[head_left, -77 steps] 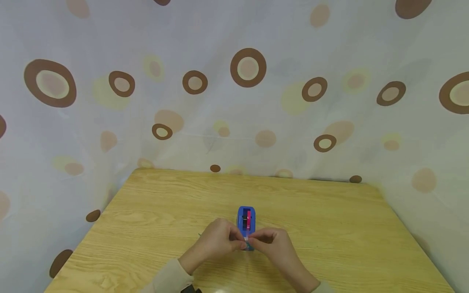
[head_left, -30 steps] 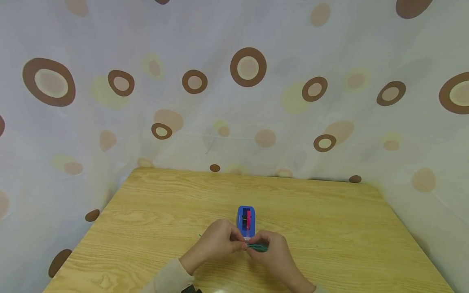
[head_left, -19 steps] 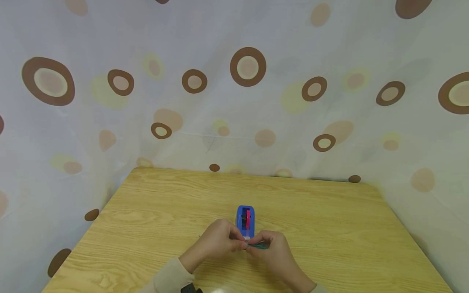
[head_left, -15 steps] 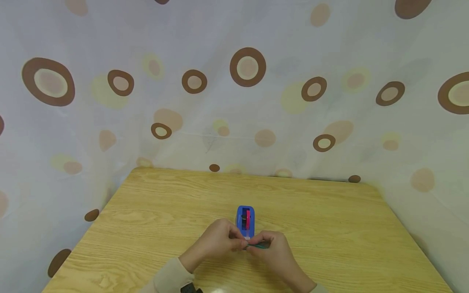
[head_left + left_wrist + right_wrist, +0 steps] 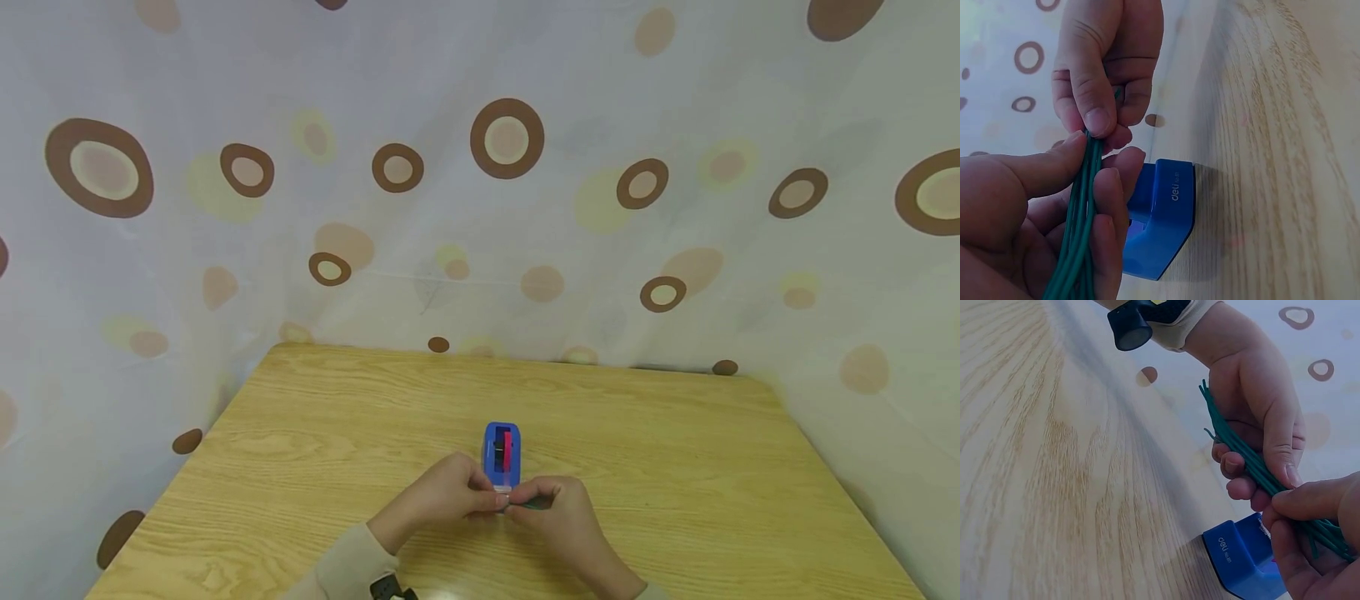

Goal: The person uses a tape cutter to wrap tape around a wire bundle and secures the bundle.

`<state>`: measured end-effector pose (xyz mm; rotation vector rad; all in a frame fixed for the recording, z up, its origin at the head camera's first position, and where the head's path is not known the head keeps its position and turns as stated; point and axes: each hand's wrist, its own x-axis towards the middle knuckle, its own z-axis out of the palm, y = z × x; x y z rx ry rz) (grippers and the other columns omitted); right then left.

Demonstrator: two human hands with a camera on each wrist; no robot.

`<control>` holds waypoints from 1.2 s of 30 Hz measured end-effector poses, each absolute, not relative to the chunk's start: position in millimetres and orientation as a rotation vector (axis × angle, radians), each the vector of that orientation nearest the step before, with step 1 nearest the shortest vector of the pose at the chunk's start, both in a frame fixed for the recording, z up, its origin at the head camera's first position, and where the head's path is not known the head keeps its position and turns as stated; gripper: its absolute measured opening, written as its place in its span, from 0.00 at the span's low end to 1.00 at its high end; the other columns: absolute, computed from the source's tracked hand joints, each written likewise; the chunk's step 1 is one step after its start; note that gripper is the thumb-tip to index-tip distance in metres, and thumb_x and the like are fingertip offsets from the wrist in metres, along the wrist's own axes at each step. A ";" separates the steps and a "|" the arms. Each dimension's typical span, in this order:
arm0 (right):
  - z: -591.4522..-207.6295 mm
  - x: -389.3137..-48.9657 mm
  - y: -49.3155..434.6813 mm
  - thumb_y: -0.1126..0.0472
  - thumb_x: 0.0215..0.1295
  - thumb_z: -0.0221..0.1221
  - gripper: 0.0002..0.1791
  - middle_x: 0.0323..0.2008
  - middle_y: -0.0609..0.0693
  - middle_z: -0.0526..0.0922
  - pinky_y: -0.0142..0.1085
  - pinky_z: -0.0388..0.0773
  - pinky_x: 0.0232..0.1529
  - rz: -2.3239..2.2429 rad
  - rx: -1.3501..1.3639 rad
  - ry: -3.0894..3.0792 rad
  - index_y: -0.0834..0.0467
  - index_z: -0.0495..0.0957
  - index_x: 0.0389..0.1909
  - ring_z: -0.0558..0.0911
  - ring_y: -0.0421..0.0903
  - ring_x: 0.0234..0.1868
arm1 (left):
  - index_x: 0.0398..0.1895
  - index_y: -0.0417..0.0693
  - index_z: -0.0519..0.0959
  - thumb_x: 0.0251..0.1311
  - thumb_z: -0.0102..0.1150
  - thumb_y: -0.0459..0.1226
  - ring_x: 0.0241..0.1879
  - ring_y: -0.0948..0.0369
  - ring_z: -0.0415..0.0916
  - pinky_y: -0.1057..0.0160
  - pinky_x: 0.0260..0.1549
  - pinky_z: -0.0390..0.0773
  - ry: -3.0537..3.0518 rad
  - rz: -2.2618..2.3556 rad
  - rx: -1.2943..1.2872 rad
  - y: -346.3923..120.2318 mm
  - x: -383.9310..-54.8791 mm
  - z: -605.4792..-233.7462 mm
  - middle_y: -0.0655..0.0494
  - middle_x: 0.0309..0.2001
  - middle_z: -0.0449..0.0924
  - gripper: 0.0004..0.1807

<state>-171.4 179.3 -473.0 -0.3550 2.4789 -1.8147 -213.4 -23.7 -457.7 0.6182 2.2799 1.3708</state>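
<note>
A bundle of thin green wire-like strands (image 5: pixel 1079 234) runs between both hands, just in front of a blue tape dispenser (image 5: pixel 490 475). My left hand (image 5: pixel 442 496) pinches it near the middle, thumb over curled fingers; one end fans out past that hand in the right wrist view (image 5: pixel 1213 409). My right hand (image 5: pixel 566 517) pinches the bundle close beside the left fingertips, with green showing between thumb and forefinger. A pink tape roll (image 5: pixel 507 454) sits in the dispenser, and a clear strip reaches toward the fingertips. The fingers cover the middle of the bundle.
The dispenser's lettered side (image 5: pixel 1172 194) stands right beside the hands. A wood-grain table (image 5: pixel 675 450) lies under everything, with a circle-patterned cloth (image 5: pixel 570 250) behind it and at both sides. A black device (image 5: pixel 388 588) is strapped on the left wrist.
Since the oldest frame, my right hand has shifted from the tape end to a pinch on the green bundle. Less green shows between its fingers than a second ago. The dispenser has stayed put.
</note>
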 end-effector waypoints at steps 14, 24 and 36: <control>-477.6 -171.6 179.7 0.68 0.51 0.73 0.05 0.33 0.49 0.88 0.30 0.80 0.41 -1.827 -0.342 2.523 0.60 0.87 0.29 0.85 0.42 0.39 | 0.28 0.46 0.88 0.61 0.68 0.38 0.27 0.59 0.83 0.65 0.27 0.80 2.266 1.444 0.582 -19.3 -212.0 -462.4 0.57 0.24 0.85 0.07; -477.3 -171.0 181.0 0.69 0.50 0.73 0.07 0.36 0.51 0.87 0.31 0.80 0.44 -1.892 -0.368 2.479 0.60 0.86 0.30 0.85 0.45 0.42 | 0.27 0.47 0.88 0.58 0.70 0.37 0.26 0.61 0.82 0.66 0.26 0.79 2.301 1.480 0.582 -18.9 -210.0 -464.2 0.61 0.24 0.85 0.05; -475.1 -173.4 184.6 0.64 0.54 0.73 0.10 0.41 0.53 0.84 0.33 0.81 0.42 -1.806 -0.302 2.443 0.61 0.84 0.36 0.85 0.47 0.40 | 0.28 0.49 0.89 0.58 0.70 0.38 0.27 0.63 0.81 0.65 0.26 0.79 2.333 1.476 0.582 -19.5 -209.5 -464.0 0.61 0.24 0.85 0.04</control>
